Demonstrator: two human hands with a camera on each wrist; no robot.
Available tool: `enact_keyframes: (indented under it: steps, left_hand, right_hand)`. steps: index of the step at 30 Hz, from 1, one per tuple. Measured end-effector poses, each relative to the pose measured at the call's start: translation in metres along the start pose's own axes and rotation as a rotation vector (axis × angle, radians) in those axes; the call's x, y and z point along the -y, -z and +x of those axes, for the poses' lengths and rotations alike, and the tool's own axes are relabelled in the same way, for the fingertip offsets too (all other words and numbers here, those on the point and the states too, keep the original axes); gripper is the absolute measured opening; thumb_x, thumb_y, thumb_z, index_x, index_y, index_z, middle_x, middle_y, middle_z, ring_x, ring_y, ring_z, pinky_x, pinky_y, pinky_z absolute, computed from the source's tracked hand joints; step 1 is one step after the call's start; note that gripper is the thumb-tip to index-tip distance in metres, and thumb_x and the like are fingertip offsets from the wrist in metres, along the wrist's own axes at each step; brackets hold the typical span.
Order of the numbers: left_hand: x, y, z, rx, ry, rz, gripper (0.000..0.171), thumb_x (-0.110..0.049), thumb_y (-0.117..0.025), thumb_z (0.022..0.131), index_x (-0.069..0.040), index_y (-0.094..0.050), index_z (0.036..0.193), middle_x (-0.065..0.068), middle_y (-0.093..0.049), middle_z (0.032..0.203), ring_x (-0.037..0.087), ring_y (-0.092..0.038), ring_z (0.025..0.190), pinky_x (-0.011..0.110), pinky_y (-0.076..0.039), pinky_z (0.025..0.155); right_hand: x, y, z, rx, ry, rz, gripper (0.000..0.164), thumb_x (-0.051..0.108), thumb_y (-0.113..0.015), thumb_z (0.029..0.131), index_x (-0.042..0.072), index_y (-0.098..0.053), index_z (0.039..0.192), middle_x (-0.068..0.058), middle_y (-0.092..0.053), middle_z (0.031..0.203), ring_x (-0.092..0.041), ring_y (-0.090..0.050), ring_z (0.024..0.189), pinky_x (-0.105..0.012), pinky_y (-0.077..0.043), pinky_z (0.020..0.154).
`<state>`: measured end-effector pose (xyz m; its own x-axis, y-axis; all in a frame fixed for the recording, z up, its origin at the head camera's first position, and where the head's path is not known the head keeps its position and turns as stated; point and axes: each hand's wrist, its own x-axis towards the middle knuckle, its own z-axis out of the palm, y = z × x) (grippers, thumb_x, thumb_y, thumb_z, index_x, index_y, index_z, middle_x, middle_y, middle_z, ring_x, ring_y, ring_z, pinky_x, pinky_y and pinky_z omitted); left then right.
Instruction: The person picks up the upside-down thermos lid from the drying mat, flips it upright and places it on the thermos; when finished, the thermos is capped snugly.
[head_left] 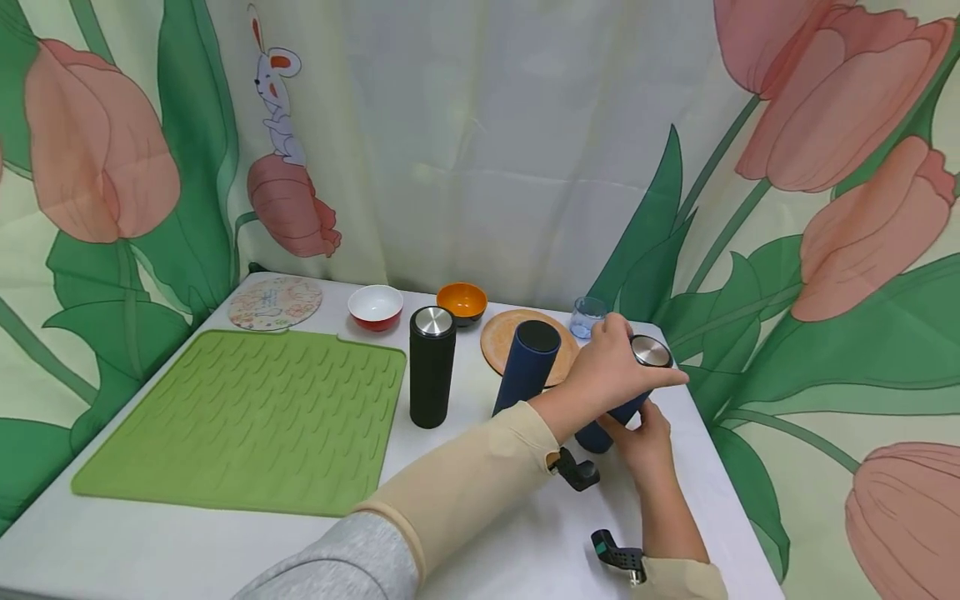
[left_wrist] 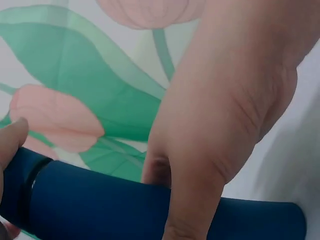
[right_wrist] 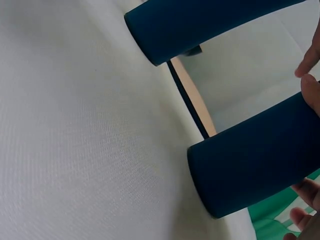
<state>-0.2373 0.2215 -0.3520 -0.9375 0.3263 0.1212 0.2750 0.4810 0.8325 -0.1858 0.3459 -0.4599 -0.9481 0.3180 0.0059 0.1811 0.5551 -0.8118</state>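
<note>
A dark blue thermos bottle (head_left: 632, 407) with a silver-topped cap (head_left: 651, 351) stands near the table's right side. My left hand (head_left: 606, 367) reaches across to it and grips its cap between thumb and fingers. Lower down, my right hand (head_left: 648, 440) holds the bottle's body. In the left wrist view a dark seam (left_wrist: 31, 192) runs between cap and body. A second blue bottle (head_left: 527, 367), dark on top, stands left of the held one, partly hidden by my left forearm. A black bottle (head_left: 432, 375) with a silver top stands farther left, apart from both hands.
A green drying mat (head_left: 247, 421) covers the table's left half. Along the back lie a floral round mat (head_left: 275, 302), a red-and-white bowl (head_left: 375, 307), an orange bowl (head_left: 461, 300), a round wooden board (head_left: 498, 343) and a clear glass (head_left: 587, 315). A tulip-print curtain (head_left: 480, 150) surrounds the table.
</note>
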Motion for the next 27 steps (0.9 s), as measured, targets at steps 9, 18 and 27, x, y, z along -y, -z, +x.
enact_keyframes:
  steps: [9, 18, 27]
  left_hand:
    - [0.016, 0.034, 0.017, 0.231, -0.079, -0.276, 0.064, -0.04, -0.087, 0.088, -0.026, -0.06, 0.144, 0.005, -0.061, 0.147, 0.022, -0.06, 0.132, 0.042, -0.055, 0.106]
    - [0.01, 0.018, 0.009, 0.116, 0.002, -0.201, 0.083, -0.056, -0.089, 0.081, -0.025, -0.048, 0.146, 0.005, -0.054, 0.149, 0.02, -0.06, 0.126, 0.039, -0.057, 0.097]
    - [0.007, 0.003, -0.001, 0.021, -0.026, -0.088, 0.073, -0.059, -0.087, 0.081, -0.024, -0.05, 0.134, 0.004, -0.054, 0.132, 0.017, -0.062, 0.098, 0.031, -0.054, 0.076]
  right_hand:
    - [0.01, 0.001, 0.01, 0.013, 0.032, 0.004, 0.084, 0.045, -0.079, 0.095, 0.013, -0.041, 0.163, -0.02, -0.04, 0.169, -0.043, -0.024, 0.162, -0.07, -0.024, 0.126]
    - [0.005, 0.001, 0.005, 0.018, 0.009, -0.005, 0.084, 0.045, -0.079, 0.095, 0.015, -0.039, 0.164, -0.019, -0.038, 0.17, -0.042, -0.025, 0.162, -0.069, -0.026, 0.126]
    - [0.0, 0.003, 0.002, -0.001, 0.016, -0.01, 0.077, 0.043, -0.078, 0.096, 0.016, -0.045, 0.16, -0.018, -0.04, 0.169, -0.041, -0.028, 0.162, -0.067, -0.031, 0.125]
